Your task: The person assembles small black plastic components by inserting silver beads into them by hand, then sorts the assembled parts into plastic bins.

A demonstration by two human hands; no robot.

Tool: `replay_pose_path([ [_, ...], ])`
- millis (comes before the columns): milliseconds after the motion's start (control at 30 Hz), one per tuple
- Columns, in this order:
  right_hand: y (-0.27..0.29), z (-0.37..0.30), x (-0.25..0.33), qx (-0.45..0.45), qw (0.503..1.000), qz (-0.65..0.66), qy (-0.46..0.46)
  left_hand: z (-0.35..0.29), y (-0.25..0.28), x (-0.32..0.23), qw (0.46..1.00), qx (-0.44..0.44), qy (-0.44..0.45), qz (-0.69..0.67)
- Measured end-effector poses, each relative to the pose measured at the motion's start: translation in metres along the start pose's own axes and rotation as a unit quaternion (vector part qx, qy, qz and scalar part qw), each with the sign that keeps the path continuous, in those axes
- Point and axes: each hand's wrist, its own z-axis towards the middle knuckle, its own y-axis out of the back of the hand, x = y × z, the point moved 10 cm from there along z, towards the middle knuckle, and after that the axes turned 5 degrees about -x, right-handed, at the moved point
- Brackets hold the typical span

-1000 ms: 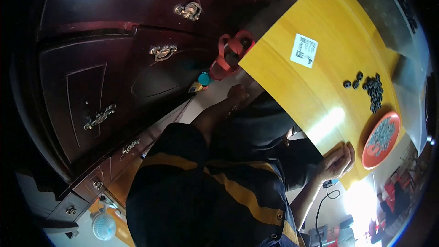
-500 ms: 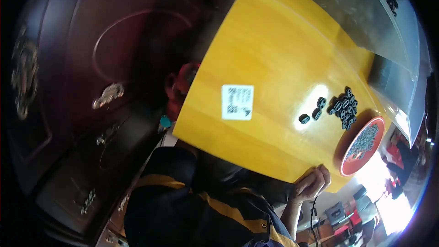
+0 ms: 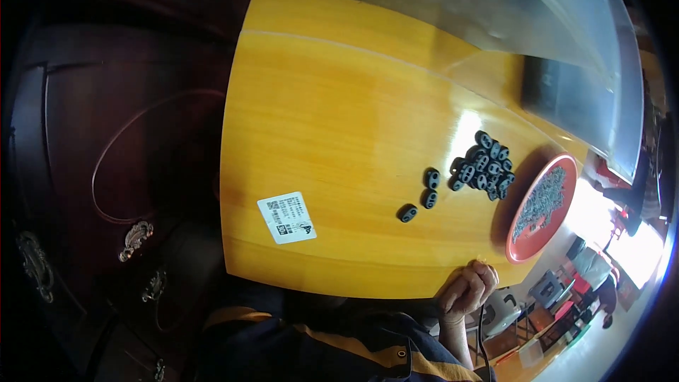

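Observation:
My right hand [image 3: 470,288] rests at the table's near right edge, its fingers curled closed; whatever may be inside them is hidden. Nearest to it is a round orange-red dish [image 3: 518,249], heaped with small grey metal pieces [image 3: 543,201] that look like screws. A pile of small black oval parts [image 3: 482,168], each with two holes, lies beyond the hand, left of the dish. Several more sit apart from the pile, among them a single black part [image 3: 407,213]. My left hand is out of view.
A white printed card [image 3: 286,218] lies on the yellow wooden table [image 3: 332,120]. Clear plastic sheeting or a bin [image 3: 566,21] hangs over the far right side. Dark wooden drawers [image 3: 78,134] stand at left. At far right are chairs [image 3: 548,288] and another person [image 3: 607,293].
The view has turned, so the card, parts and dish sit differently in the picture. My right hand stays curled at the table edge. The parts keep their arrangement.

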Motion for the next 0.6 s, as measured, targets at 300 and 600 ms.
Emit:
replay_pose_path([
  [300, 0.01, 0.016, 0.011, -0.028, 0.999, 0.04, 0.016, -0.013, 0.14, -0.028, 0.984, -0.128, -0.12, -0.026],
  [600, 0.035, 0.014, 0.011, -0.082, 0.992, 0.091, 0.021, -0.096, 0.3, -0.139, 0.932, -0.25, -0.149, -0.215],
])
